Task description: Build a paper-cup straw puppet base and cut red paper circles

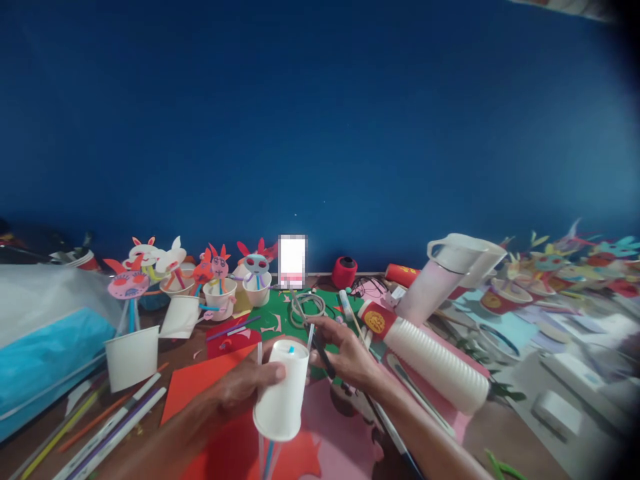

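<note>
My left hand (250, 380) is closed around a white paper cup (283, 400), tilted with its narrow base up. A short blue tip (291, 349) pokes up through the base, and a blue straw (269, 459) comes out below the cup. Pale straws run along its sides; one pale straw (311, 335) stands at the right, by my right fingertips. My right hand (345, 353) is beside the cup, fingers curled on a slim dark tool (324, 357) whose exact kind is unclear. Orange paper (200, 380) and pink paper (340, 433) lie beneath.
Decorated paper-cup puppets (220, 293) stand at the back left. A long stack of paper cups (435, 363) and a white jug (440, 273) are at the right. Markers (120, 427) lie front left, beside a blue bag (55, 360). A coiled cable (305, 308) lies on green paper.
</note>
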The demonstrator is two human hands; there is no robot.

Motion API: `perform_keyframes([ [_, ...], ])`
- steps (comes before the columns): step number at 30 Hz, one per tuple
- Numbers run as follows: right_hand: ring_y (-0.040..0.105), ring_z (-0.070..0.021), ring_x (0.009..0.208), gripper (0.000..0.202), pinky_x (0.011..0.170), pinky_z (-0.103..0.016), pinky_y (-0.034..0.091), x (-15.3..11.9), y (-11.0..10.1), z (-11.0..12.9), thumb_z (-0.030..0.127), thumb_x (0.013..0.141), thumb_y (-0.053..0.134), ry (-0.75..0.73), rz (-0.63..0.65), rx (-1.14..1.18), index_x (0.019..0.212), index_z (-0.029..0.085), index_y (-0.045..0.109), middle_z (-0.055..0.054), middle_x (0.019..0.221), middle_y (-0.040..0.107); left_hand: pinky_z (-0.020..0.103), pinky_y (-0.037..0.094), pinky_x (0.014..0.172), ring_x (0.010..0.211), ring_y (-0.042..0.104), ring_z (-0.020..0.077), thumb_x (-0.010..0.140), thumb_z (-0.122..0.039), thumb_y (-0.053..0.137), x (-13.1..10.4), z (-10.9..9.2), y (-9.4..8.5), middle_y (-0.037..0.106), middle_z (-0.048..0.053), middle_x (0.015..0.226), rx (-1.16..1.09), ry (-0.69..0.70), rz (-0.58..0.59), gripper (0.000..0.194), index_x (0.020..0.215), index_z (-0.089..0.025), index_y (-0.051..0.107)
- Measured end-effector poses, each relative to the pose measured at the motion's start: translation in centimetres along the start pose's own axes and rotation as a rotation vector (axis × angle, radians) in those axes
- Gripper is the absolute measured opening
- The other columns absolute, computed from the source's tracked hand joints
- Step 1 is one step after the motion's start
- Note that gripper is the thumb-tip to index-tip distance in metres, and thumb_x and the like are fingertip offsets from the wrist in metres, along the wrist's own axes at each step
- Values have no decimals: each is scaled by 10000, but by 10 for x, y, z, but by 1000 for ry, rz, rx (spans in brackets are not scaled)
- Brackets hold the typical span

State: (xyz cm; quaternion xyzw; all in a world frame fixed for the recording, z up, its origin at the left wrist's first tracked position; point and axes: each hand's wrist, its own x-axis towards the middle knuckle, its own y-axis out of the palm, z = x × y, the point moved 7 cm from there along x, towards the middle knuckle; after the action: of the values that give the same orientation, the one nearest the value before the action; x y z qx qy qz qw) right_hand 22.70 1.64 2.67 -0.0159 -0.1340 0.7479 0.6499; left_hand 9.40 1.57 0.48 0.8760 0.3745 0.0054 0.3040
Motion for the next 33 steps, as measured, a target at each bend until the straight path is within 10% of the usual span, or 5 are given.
perform_keyframes([
  [11,497,-114,593,395,548,-236,411,3,-2,-10,360,728,629,59,-148,223,1063,194,500,24,684,506,341,537,676,793,671,269,728,-347,645,3,-27,-25,719,111,822,-114,138,-294,395,1044,-117,587],
  [15,506,-131,581,357,519,-234,359,-2,-12,-4,341,758,572,114,-118,-243,1092,217,538,21,648,545,360,550,687,801,677,269,743,-291,625,0,-47,-29,722,118,818,-195,225,-334,451,1139,-98,532],
  [21,575,-181,661,254,552,-260,275,-17,-15,-3,240,708,550,141,272,-1036,944,193,631,-28,694,643,320,564,630,776,680,252,722,-317,645,-12,-80,-37,723,100,826,-226,447,-400,467,1126,-111,532],
  [33,617,-250,800,248,570,-279,295,-22,-11,-10,221,700,523,201,334,-1283,911,199,652,-89,828,680,300,550,657,849,662,250,708,-376,662,-13,-73,-35,709,86,901,-148,493,-378,476,1110,-145,558],
])
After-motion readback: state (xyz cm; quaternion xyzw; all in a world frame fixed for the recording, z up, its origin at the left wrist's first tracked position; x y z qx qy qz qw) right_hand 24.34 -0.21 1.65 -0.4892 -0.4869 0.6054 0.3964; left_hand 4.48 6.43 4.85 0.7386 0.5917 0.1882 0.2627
